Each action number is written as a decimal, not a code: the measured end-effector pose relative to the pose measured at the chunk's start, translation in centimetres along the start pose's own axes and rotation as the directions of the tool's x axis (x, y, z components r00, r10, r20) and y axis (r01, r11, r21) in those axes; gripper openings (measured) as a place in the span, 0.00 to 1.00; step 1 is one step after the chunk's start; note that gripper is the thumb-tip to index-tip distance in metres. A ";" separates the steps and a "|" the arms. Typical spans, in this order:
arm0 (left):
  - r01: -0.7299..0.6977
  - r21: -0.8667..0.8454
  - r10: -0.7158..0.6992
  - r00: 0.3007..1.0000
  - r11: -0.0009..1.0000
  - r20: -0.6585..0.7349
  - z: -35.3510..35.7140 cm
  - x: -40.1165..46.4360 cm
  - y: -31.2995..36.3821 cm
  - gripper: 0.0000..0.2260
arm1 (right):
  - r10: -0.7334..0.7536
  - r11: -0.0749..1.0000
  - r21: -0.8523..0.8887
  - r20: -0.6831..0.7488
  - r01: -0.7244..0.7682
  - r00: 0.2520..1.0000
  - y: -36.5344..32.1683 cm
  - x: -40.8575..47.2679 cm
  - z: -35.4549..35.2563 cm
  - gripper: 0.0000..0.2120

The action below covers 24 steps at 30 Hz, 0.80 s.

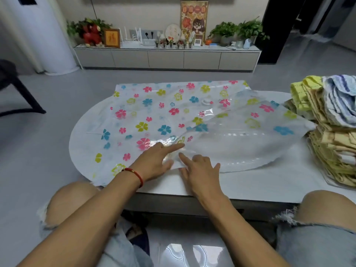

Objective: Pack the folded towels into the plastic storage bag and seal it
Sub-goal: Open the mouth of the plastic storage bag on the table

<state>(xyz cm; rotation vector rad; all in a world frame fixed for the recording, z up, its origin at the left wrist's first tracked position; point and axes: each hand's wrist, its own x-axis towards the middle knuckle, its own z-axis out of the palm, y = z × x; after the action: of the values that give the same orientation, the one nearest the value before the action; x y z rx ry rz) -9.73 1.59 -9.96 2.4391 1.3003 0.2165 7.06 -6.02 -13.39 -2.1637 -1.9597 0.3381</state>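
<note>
A clear plastic storage bag [154, 112] printed with pink, blue and yellow flowers lies flat across the white table [250, 182]. Its round valve [206, 101] faces up near the middle. The bag's right part is lifted and creased, with the zip strip [237, 134] showing. My left hand [154, 160] rests on the bag's near edge, forefinger stretched out. My right hand [200, 170] lies beside it, fingers spread on the plastic, forefinger pointing at the same edge. A tall stack of folded towels [331, 132], yellow, beige and blue-striped, stands at the table's right end.
My knees [75, 201] sit against the table's front edge. A low sideboard [167, 56] with plants and frames runs along the far wall. A dark chair leg [23, 97] stands at the left on the grey floor.
</note>
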 end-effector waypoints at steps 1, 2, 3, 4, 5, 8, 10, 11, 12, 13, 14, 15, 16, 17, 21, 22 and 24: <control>-0.019 -0.010 0.018 0.998 1.000 -0.053 0.4 -0.1 -0.1 0.25 | -0.021 0.999 -0.044 0.029 0.023 0.999 -0.5 0.0 0.2 0.21; -0.020 -0.011 0.019 0.993 1.000 -0.115 0.5 -0.1 -0.1 0.25 | -0.038 0.997 -0.071 0.048 0.041 0.998 -0.7 -0.1 0.5 0.20; -0.005 -0.013 0.003 0.984 1.000 -0.180 0.4 0.0 -0.1 0.24 | -0.047 0.995 -0.084 0.052 0.051 0.998 -0.7 -0.4 0.7 0.20; 0.022 -0.032 -0.029 0.969 0.999 -0.247 0.2 0.2 -0.3 0.22 | -0.052 0.994 -0.089 0.049 0.057 0.997 -0.5 -0.6 0.8 0.19; 0.051 -0.082 -0.075 0.944 0.995 -0.320 -0.3 0.5 -0.7 0.20 | -0.059 0.994 -0.093 0.040 0.063 0.997 -0.1 -1.0 0.9 0.19; 0.088 -0.344 -0.253 0.846 0.935 -0.470 -1.9 0.8 -1.9 0.14 | -0.035 0.993 -0.113 0.018 0.037 0.999 0.6 -1.8 0.8 0.19; 0.101 -0.456 -0.328 0.829 0.884 -0.452 -2.2 0.5 -1.8 0.11 | 0.029 0.990 -0.139 0.021 -0.026 0.999 -0.3 -1.6 0.3 0.17; 0.100 -0.485 -0.334 0.843 0.869 -0.423 -2.2 0.3 -1.4 0.10 | 0.045 0.987 -0.155 0.017 -0.042 0.999 -1.3 -1.3 0.0 0.16; 0.093 -0.502 -0.319 0.866 0.860 -0.386 -2.2 0.0 -1.0 0.10 | 0.032 0.987 -0.159 0.012 -0.029 0.999 -2.4 -0.8 -0.2 0.16; 0.082 -0.507 -0.290 0.893 0.858 -0.345 -2.1 -0.4 -0.7 0.12 | -0.010 0.989 -0.146 0.008 0.011 1.000 -3.5 -0.4 -0.3 0.16; 0.072 -0.496 -0.245 0.924 0.865 -0.293 -2.2 -0.9 -0.5 0.16 | -0.062 0.991 -0.119 0.006 0.062 0.998 -4.4 -0.1 -0.2 0.16; 0.059 -0.454 -0.186 0.953 0.889 -0.240 -2.2 -1.4 -0.7 0.21 | -0.098 0.992 -0.082 0.007 0.099 0.995 -5.0 0.1 -0.1 0.16; 0.048 -0.374 -0.122 0.976 0.926 -0.179 -2.2 -1.9 -1.0 0.24 | -0.110 0.993 -0.040 0.010 0.110 0.994 -5.2 0.3 0.0 0.16; 0.035 -0.258 -0.067 0.991 0.965 -0.118 -2.1 -2.4 -1.4 0.25 | -0.111 0.994 -0.007 0.002 0.111 0.994 -5.1 0.5 0.1 0.16; 0.033 0.040 -0.029 0.994 0.999 -0.101 -0.9 -3.6 -2.6 0.15 | -0.159 0.987 -0.041 -0.024 0.158 0.987 -3.7 0.3 1.5 0.18; 0.041 0.043 -0.034 0.985 0.998 -0.167 -0.8 -3.4 -2.6 0.15 | -0.168 0.983 -0.071 -0.015 0.166 0.986 -3.4 0.1 1.9 0.18; 0.071 0.022 -0.060 0.943 0.997 -0.328 -1.3 -2.8 -2.8 0.15 | -0.178 0.981 -0.084 -0.053 0.173 0.983 -2.8 -0.8 2.7 0.18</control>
<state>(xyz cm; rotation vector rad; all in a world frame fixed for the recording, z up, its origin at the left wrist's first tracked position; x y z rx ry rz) -13.86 0.99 -9.71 2.4560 1.5285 0.6102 3.54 -6.53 -15.10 -2.0010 -2.1433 0.1674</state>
